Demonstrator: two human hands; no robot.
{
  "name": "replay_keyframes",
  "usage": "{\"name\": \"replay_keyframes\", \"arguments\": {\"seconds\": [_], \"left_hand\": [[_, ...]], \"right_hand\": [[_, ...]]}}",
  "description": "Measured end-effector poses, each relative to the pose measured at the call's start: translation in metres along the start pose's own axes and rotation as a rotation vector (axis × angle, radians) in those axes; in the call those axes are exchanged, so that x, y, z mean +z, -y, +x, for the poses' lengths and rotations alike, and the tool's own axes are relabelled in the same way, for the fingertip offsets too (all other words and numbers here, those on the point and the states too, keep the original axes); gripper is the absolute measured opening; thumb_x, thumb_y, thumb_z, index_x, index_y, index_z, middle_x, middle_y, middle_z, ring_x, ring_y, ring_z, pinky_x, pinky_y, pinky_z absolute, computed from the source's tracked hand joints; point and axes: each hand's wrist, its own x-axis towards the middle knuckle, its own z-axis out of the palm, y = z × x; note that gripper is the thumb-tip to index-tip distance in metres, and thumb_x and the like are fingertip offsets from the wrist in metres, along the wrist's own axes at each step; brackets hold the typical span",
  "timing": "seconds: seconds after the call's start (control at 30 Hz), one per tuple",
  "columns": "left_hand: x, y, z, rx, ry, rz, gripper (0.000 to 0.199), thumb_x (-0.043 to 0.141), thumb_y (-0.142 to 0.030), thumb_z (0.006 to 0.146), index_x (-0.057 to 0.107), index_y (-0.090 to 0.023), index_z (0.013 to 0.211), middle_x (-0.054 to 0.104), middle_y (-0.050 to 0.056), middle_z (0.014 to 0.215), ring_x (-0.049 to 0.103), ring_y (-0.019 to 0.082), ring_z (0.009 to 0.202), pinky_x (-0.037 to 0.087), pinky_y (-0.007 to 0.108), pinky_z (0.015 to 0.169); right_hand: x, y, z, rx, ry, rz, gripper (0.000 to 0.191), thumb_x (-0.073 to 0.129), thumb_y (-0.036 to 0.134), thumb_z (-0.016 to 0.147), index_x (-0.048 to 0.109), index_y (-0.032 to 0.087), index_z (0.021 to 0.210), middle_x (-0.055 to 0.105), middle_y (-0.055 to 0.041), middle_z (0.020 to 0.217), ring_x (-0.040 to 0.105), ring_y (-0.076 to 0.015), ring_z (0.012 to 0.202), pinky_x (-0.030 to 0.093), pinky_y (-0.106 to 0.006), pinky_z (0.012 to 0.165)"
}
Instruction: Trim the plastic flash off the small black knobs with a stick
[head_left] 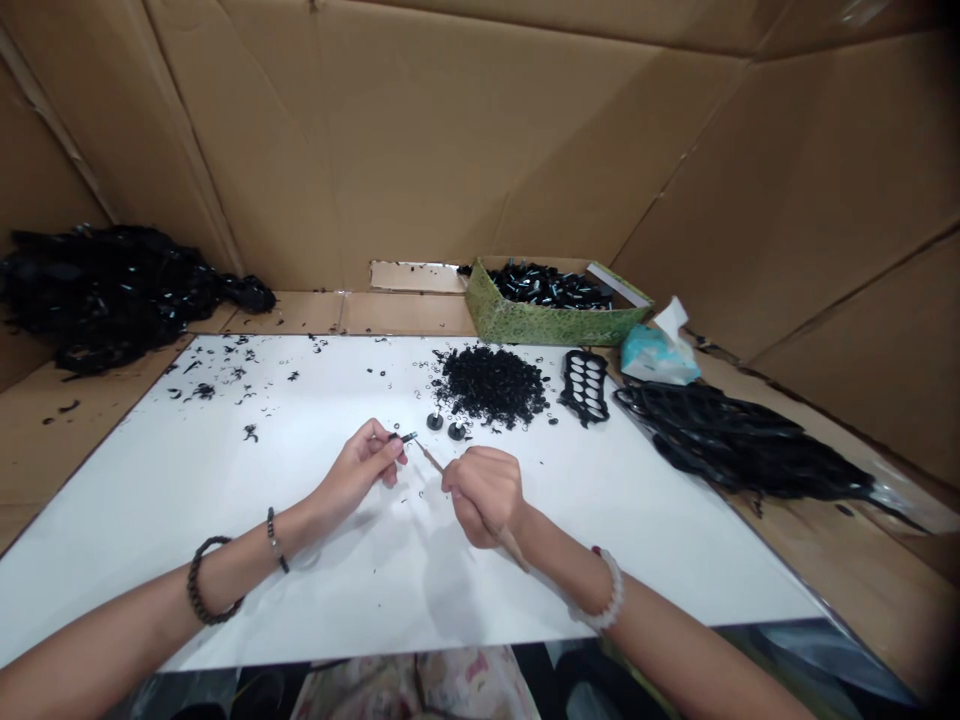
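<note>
My left hand pinches a small black part with a shiny metal pin between thumb and fingers. My right hand is closed around a thin tool with a brownish handle; its narrow tip points at the pin's end. Whether the tip touches the pin I cannot tell. Just beyond the hands, two round black knobs with pale upright studs stand on the white tabletop. Behind them lies a heap of small black rings.
A green box full of black parts with metal pins stands at the back. To the right are a black frame with oval holes, a tissue pack and bagged black parts. A black plastic bundle lies left. Cardboard walls enclose the table.
</note>
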Motion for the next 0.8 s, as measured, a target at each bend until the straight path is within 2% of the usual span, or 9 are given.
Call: {"name": "replay_keyframes", "arguments": {"seconds": [0.23, 0.33, 0.4, 0.5, 0.57, 0.63, 0.7, 0.8], "left_hand": [[0.002, 0.003, 0.0, 0.035, 0.018, 0.099, 0.029, 0.058, -0.04, 0.078, 0.038, -0.02, 0.075, 0.057, -0.002, 0.07, 0.049, 0.008, 0.053, 0.038, 0.022, 0.055], [0.003, 0.003, -0.003, 0.075, 0.088, 0.161, 0.027, 0.059, -0.038, 0.078, 0.039, -0.02, 0.077, 0.053, -0.003, 0.071, 0.047, 0.009, 0.057, 0.038, 0.023, 0.056], [0.004, 0.001, -0.007, 0.104, 0.168, 0.264, 0.024, 0.059, -0.036, 0.079, 0.042, -0.02, 0.081, 0.05, -0.003, 0.07, 0.046, 0.009, 0.059, 0.038, 0.023, 0.057], [0.005, -0.003, -0.013, 0.107, 0.257, 0.435, 0.02, 0.058, -0.035, 0.08, 0.047, -0.019, 0.086, 0.05, -0.003, 0.069, 0.046, 0.011, 0.063, 0.037, 0.024, 0.061], [0.005, -0.005, -0.015, 0.096, 0.275, 0.443, 0.02, 0.057, -0.035, 0.08, 0.048, -0.019, 0.088, 0.05, -0.003, 0.071, 0.047, 0.011, 0.065, 0.038, 0.025, 0.063], [0.005, -0.006, -0.014, 0.076, 0.282, 0.359, 0.021, 0.056, -0.036, 0.081, 0.048, -0.019, 0.092, 0.052, -0.001, 0.075, 0.049, 0.011, 0.066, 0.039, 0.026, 0.064], [0.003, -0.006, -0.011, 0.061, 0.29, 0.243, 0.023, 0.055, -0.037, 0.082, 0.047, -0.019, 0.094, 0.055, 0.001, 0.08, 0.05, 0.011, 0.065, 0.041, 0.026, 0.063], [0.001, -0.004, -0.006, 0.053, 0.279, 0.101, 0.022, 0.054, -0.038, 0.082, 0.046, -0.019, 0.089, 0.057, 0.002, 0.08, 0.051, 0.01, 0.06, 0.041, 0.026, 0.061]], "right_hand": [[0.001, 0.001, -0.001, 0.027, 0.028, -0.033, 0.02, 0.033, 0.01, 0.075, 0.046, 0.019, 0.063, 0.052, 0.0013, 0.048, 0.039, -0.0109, 0.041, 0.03, -0.025, 0.047], [0.002, 0.0, -0.001, 0.067, 0.092, -0.091, 0.021, 0.033, 0.012, 0.078, 0.047, 0.019, 0.064, 0.051, 0.0017, 0.047, 0.038, -0.0108, 0.041, 0.029, -0.025, 0.048], [0.003, -0.002, -0.001, 0.153, 0.17, -0.147, 0.02, 0.034, 0.015, 0.081, 0.049, 0.018, 0.067, 0.051, 0.002, 0.047, 0.039, -0.0107, 0.04, 0.028, -0.025, 0.047], [0.003, -0.007, 0.003, 0.417, 0.257, -0.18, 0.02, 0.035, 0.021, 0.086, 0.053, 0.018, 0.078, 0.054, 0.0015, 0.053, 0.045, -0.0111, 0.044, 0.028, -0.023, 0.047], [0.001, -0.011, 0.005, 0.596, 0.24, -0.069, 0.021, 0.034, 0.027, 0.09, 0.054, 0.018, 0.09, 0.061, -0.0006, 0.066, 0.054, -0.0118, 0.053, 0.034, -0.022, 0.051], [0.001, -0.014, 0.006, 0.713, 0.201, 0.168, 0.027, 0.031, 0.033, 0.093, 0.052, 0.02, 0.104, 0.064, -0.0029, 0.081, 0.06, -0.0121, 0.062, 0.041, -0.022, 0.057], [0.0, -0.015, 0.006, 0.775, 0.189, 0.434, 0.034, 0.027, 0.037, 0.094, 0.048, 0.021, 0.115, 0.065, -0.0032, 0.081, 0.061, -0.0114, 0.06, 0.045, -0.022, 0.058], [0.002, -0.014, 0.006, 0.791, 0.204, 0.715, 0.036, 0.03, 0.041, 0.093, 0.05, 0.019, 0.112, 0.065, -0.0031, 0.076, 0.062, -0.0109, 0.057, 0.046, -0.022, 0.054]]}}
